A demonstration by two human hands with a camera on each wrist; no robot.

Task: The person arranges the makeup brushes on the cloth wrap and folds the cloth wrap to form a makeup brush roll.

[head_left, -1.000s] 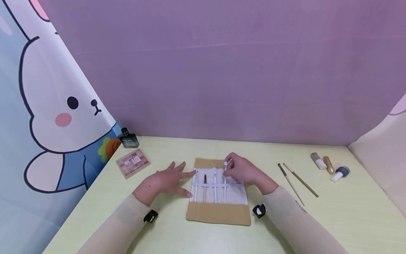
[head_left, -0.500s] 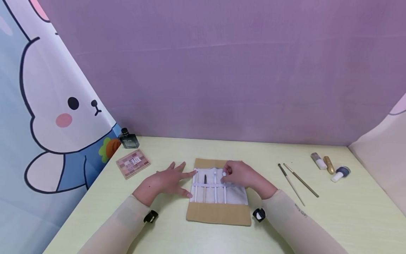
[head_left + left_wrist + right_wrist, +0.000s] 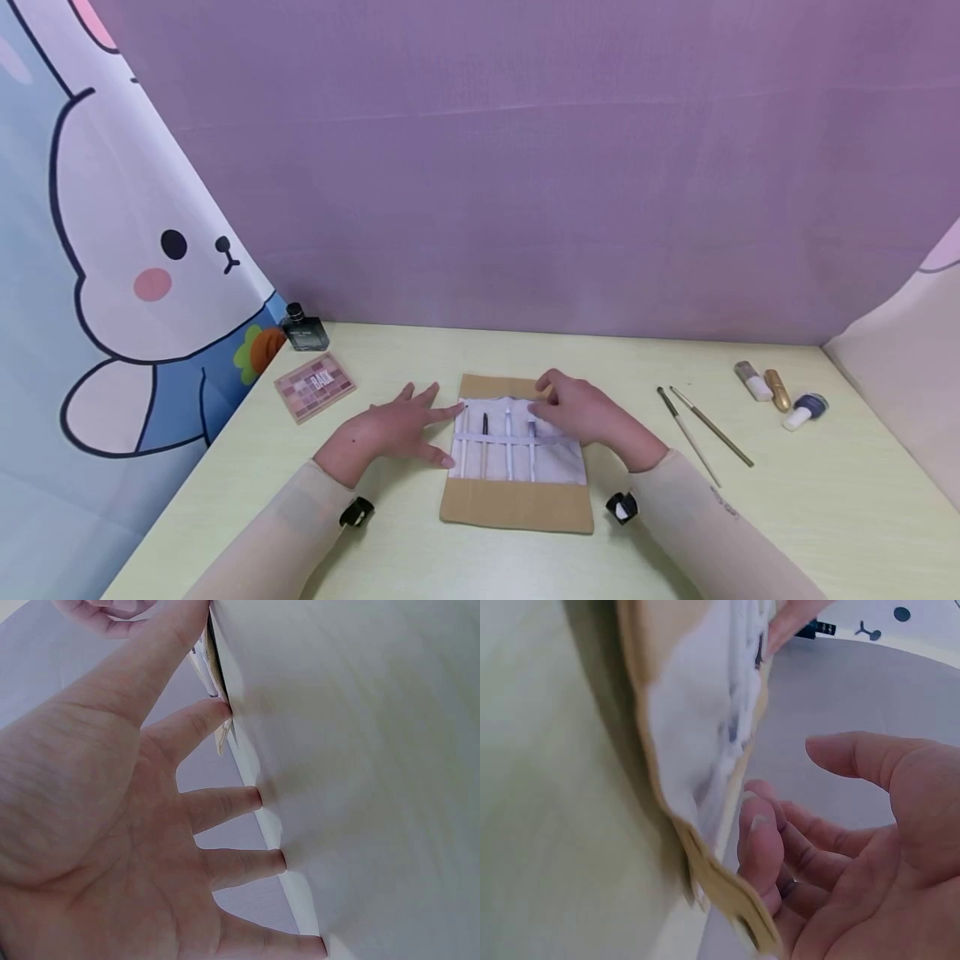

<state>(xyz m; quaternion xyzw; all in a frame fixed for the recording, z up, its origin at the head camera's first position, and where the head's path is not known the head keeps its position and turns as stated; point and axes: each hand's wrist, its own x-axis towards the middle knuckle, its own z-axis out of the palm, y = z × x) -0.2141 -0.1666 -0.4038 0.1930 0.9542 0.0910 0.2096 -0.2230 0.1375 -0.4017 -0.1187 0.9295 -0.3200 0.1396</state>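
Observation:
A tan brush roll (image 3: 517, 507) with a white lining lies open on the pale table (image 3: 420, 558). Several small brushes sit under its white band, among them a dark one (image 3: 484, 432) and a white one (image 3: 532, 448) at the right. My left hand (image 3: 393, 427) lies flat on the table, its straight fingers touching the roll's left edge; the left wrist view shows the spread fingers (image 3: 225, 806) pressed on the tabletop. My right hand (image 3: 581, 412) hovers over the roll's upper right part, fingers loosely curled and holding nothing. In the right wrist view this hand (image 3: 855, 847) sits beside the roll's edge (image 3: 697, 727).
An eyeshadow palette (image 3: 314, 385) and a dark bottle (image 3: 303, 329) lie at the back left. Two long thin brushes (image 3: 701, 429) rest right of the roll, with small cosmetic tubes (image 3: 780, 392) beyond them. A purple backdrop stands behind and a bunny curtain to the left.
My right hand pushed the white brush down under the roll's band and let go of it. My left hand has stayed where it was.

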